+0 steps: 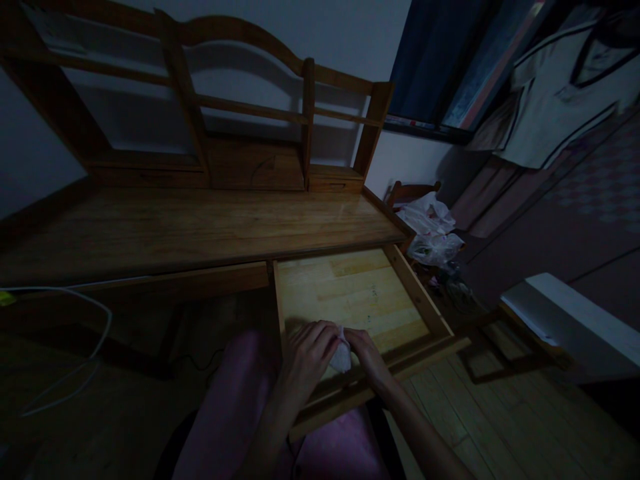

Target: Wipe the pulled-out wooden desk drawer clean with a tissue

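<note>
Both my hands are together inside an open wooden drawer [350, 293], near its front edge. My left hand [307, 350] has its fingers curled round a small white crumpled thing, a tissue or cloth [341, 357]. My right hand [367, 353] grips the same white cloth from the right side. The rest of the drawer's pale bottom shows bare apart from a few small dark marks. My knees in pink fabric [235, 407] sit below the drawer.
A long wooden desk [190, 227] with a shelved hutch [240, 113] stands ahead. A white cable [95, 320] hangs at the left. White plastic bags [430, 230] lie on a chair at the right. Clothes [555, 100] hang at the upper right.
</note>
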`<action>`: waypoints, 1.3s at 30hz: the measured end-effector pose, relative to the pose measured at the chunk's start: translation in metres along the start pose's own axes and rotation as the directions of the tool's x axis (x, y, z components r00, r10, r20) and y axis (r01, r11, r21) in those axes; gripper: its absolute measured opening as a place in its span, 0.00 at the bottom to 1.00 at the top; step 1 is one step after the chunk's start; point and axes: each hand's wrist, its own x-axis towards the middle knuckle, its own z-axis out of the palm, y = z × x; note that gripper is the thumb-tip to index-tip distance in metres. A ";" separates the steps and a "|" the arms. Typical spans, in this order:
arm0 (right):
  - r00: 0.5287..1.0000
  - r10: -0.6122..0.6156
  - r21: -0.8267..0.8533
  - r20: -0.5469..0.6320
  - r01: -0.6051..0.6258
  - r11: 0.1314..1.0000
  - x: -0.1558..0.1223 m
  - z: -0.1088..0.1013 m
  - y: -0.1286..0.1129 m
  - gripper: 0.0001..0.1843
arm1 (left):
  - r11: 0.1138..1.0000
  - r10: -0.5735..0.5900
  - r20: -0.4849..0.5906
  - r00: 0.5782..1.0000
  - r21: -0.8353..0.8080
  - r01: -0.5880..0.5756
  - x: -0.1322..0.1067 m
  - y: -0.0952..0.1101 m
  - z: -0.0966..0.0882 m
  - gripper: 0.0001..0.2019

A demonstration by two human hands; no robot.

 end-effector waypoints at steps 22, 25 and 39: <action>0.999 0.028 0.103 -0.030 -0.025 0.994 -0.009 0.007 -0.016 0.14 | 0.999 -0.003 0.055 0.999 0.048 0.000 -0.002 -0.005 -0.003 0.06; 0.999 0.009 0.094 -0.046 -0.005 0.996 -0.007 0.005 -0.011 0.13 | 0.999 -0.006 0.061 0.998 0.041 0.003 -0.002 -0.004 -0.004 0.07; 0.999 -0.051 0.101 -0.001 0.051 0.994 0.004 -0.003 0.008 0.09 | 0.997 0.007 0.032 0.999 0.076 -0.009 -0.001 -0.003 -0.003 0.07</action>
